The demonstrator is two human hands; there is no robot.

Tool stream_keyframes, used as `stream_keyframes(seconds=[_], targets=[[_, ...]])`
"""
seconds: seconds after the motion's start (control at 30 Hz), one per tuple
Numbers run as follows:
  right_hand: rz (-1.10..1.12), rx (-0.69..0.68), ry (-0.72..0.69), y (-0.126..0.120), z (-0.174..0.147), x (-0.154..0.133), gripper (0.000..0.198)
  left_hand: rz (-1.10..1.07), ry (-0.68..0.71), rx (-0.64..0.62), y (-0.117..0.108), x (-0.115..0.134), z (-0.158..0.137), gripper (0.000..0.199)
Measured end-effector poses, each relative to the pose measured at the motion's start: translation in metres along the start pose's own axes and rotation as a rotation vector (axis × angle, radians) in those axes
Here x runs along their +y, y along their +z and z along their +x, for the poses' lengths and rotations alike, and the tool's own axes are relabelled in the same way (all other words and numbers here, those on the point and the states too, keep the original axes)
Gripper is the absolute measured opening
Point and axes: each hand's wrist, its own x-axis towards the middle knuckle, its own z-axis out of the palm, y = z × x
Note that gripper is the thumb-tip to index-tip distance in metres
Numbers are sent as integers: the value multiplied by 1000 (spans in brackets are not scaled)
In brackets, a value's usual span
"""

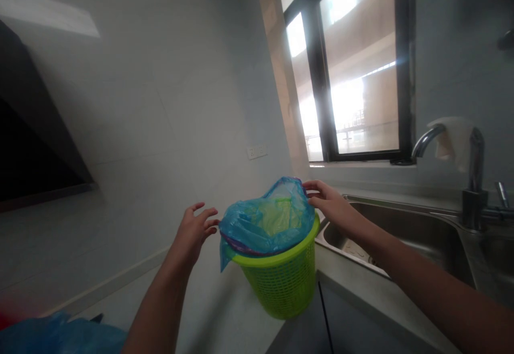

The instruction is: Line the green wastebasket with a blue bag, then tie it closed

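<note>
A green plastic basket (281, 284) with mesh sides stands on the counter at the corner by the sink. Inside and over its rim sits a blue translucent plastic bag (249, 220) with a purple-edged mouth. The bag's right side rises above the basket, where the fingers of my right hand (325, 201) grip its edge. My left hand (195, 231) is at the bag's left side with fingers spread and curved. Its fingertips come close to the bag or just touch it.
A steel sink (401, 231) with a faucet (476, 172) lies to the right; a cloth (453, 137) hangs on the faucet. More blue plastic (60, 335) lies at the lower left. A wall socket (257, 152) and a window (361, 86) are behind. A dark hood-like shape (32, 129) juts out at left.
</note>
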Motion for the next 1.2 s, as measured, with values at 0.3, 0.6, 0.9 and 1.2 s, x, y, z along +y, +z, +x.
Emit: stream_keyframes(seconds=[0.3,0.6,0.9,1.2], targets=[[-212,-112,-50,9,-10,-2,48,286,-87,-184,3,-36,16,54],[93,191,-54,3,-3,-5,20,110,-5,-243,10,-28,5,61],[787,-1,410,-10,3,-29,23,191,28,-75,5,-25,8,39],[-544,-7,10,-22,-15,-10,62,207,97,160,4,-17,7,29]])
